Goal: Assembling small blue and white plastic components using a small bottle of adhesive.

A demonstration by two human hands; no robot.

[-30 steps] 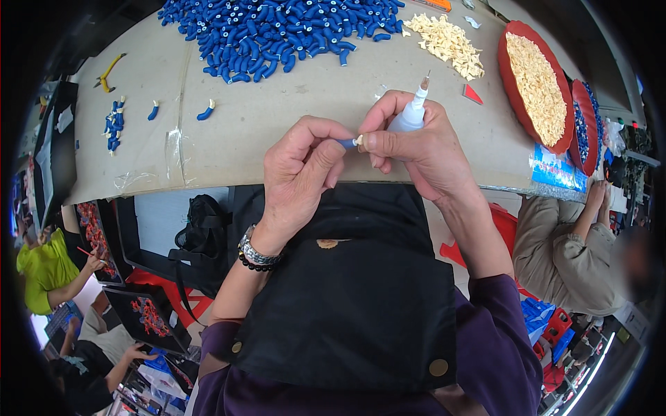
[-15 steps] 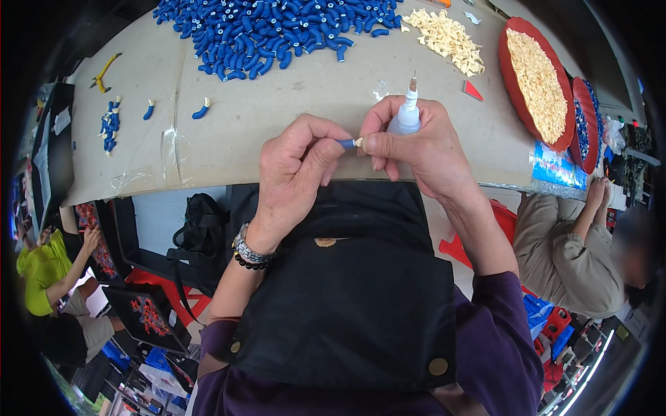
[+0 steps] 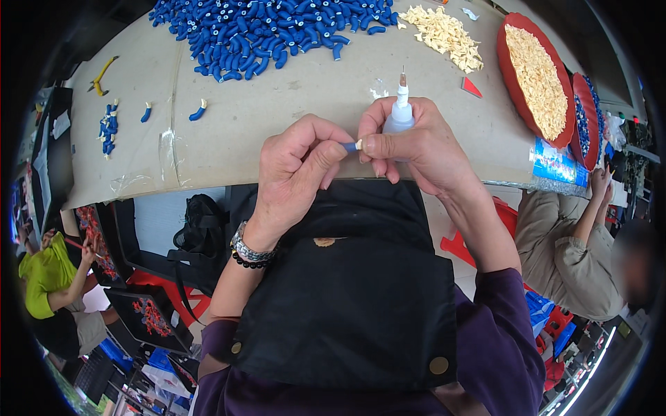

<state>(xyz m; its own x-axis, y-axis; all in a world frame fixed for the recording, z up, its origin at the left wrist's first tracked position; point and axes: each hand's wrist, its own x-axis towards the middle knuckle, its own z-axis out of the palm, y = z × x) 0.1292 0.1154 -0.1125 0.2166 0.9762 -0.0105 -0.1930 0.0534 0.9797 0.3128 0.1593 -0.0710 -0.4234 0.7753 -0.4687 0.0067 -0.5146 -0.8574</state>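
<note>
Between the thumb and forefinger of my left hand (image 3: 291,170) is a small blue tube piece (image 3: 351,147). A cream-coloured tip (image 3: 360,145) sits at its right end, pinched by the thumb and forefinger of my right hand (image 3: 430,145). That same hand also holds a white squeeze bottle (image 3: 399,118) upright, its thin needle nozzle pointing up. Both hands meet over the table's near edge. To the left lie two blue pieces with cream ends, one nearer (image 3: 198,111) and one farther left (image 3: 146,113), beside a small cluster (image 3: 109,130) of similar ones.
A large heap of curved blue pieces (image 3: 263,35) covers the table's far side. Right of it lie a pile of cream bits (image 3: 447,40), a red triangle (image 3: 472,87) and a red tray (image 3: 508,83) of cream bits. Yellow-handled pliers (image 3: 104,75) rest far left. People sit on both sides.
My right fingers have closed further over the cream tip at the blue piece's end. The bottle has shifted slightly left. My left hand is nearly still.
</note>
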